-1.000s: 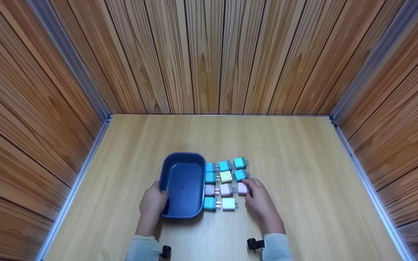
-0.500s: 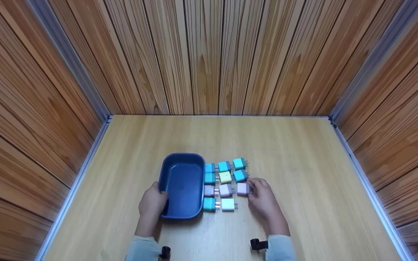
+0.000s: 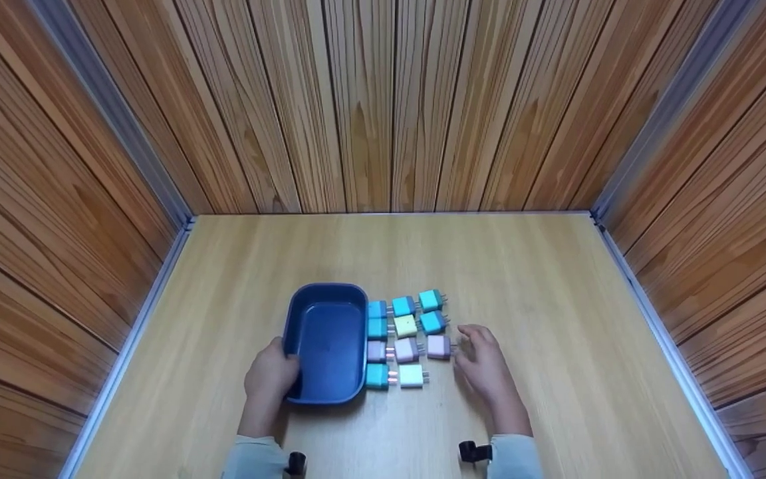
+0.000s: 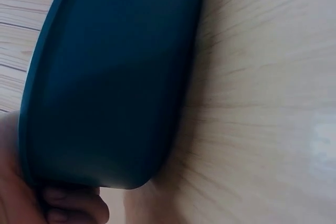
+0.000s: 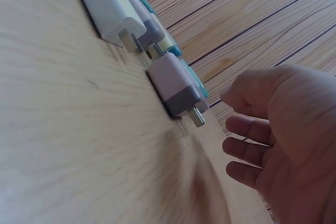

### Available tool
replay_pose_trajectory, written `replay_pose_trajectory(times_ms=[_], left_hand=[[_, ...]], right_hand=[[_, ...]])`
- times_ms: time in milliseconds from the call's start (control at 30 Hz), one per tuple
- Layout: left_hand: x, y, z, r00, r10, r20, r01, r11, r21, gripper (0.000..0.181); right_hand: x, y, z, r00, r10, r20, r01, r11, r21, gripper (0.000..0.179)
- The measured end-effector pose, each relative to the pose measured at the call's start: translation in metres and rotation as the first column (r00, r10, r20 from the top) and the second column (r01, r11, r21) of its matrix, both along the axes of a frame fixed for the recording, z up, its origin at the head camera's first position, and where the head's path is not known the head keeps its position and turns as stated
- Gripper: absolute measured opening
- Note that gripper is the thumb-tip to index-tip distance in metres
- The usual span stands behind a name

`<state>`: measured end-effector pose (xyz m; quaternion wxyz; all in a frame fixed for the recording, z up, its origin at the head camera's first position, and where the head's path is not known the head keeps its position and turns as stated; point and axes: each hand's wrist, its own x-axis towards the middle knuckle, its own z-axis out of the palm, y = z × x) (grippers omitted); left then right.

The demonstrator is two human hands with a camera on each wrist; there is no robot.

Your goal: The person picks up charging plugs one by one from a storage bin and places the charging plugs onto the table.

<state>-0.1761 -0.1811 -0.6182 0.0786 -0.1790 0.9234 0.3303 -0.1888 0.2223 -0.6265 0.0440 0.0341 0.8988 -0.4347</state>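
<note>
My left hand [image 3: 270,372] grips the near left side of a dark blue plastic bin [image 3: 360,346], thumb over its rim and fingers curled against the outside. In the left wrist view the bin's outer wall [image 4: 110,87] fills much of the picture. My right hand [image 3: 487,362] holds nothing, its fingers loosely bent just right of a pink plug-in charger [image 3: 439,346]. In the right wrist view that charger [image 5: 172,80] lies with its metal prongs towards the hand, a small gap between them. Several chargers lie in rows beside the bin, among them a white one [image 3: 411,376] and a yellow one [image 3: 405,325].
The wooden table [image 3: 556,319] is bounded by plank-patterned walls [image 3: 383,106] at the back and both sides, with metal strips along the edges. More chargers, such as a teal one [image 3: 431,300], end the rows at the far side. The bin's inside is bare.
My right hand has let go of the pink charger and drawn off to its right. My left hand keeps its grip on the bin. The head view has shifted slightly.
</note>
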Motion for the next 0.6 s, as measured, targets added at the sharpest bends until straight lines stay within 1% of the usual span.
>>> replay_pose_trajectory(times_ms=[67,133,200,267,333,400,467,600], left_hand=[[-0.001,-0.002,0.000,1.000,-0.006,-0.010,0.006,1.000,-0.001,0.043],[-0.001,-0.004,0.000,1.000,0.004,-0.013,-0.004,1.000,0.025,0.050],[-0.002,-0.008,0.002,0.999,0.035,-0.010,-0.034,0.996,0.078,0.056],[-0.002,-0.012,0.006,0.997,0.079,-0.012,-0.077,0.989,0.128,0.059],[-0.001,-0.016,0.011,0.992,0.121,-0.033,-0.114,0.980,0.164,0.058],[0.001,-0.018,0.016,0.988,0.137,-0.076,-0.123,0.978,0.166,0.054],[0.004,-0.018,0.022,0.985,0.120,-0.122,-0.103,0.985,0.138,0.048],[0.012,-0.012,0.032,0.982,0.036,-0.184,-0.032,0.999,0.026,0.037]], right_hand=[[0.000,-0.001,0.002,1.000,-0.008,-0.011,0.008,1.000,-0.007,0.051],[0.000,-0.002,0.003,1.000,-0.008,-0.024,0.008,1.000,-0.004,0.051],[0.001,-0.003,0.005,1.000,0.000,-0.031,0.000,1.000,-0.003,0.051],[0.001,-0.005,0.005,0.999,0.010,-0.036,-0.010,1.000,-0.002,0.051],[0.002,-0.007,0.006,0.999,0.018,-0.043,-0.018,1.000,0.001,0.051],[0.003,-0.008,0.006,0.999,0.012,-0.051,-0.012,1.000,0.007,0.051],[0.003,-0.009,0.006,0.997,0.011,-0.071,-0.009,1.000,0.019,0.050],[0.004,-0.012,0.006,0.995,0.022,-0.095,-0.019,0.999,0.034,0.049]])
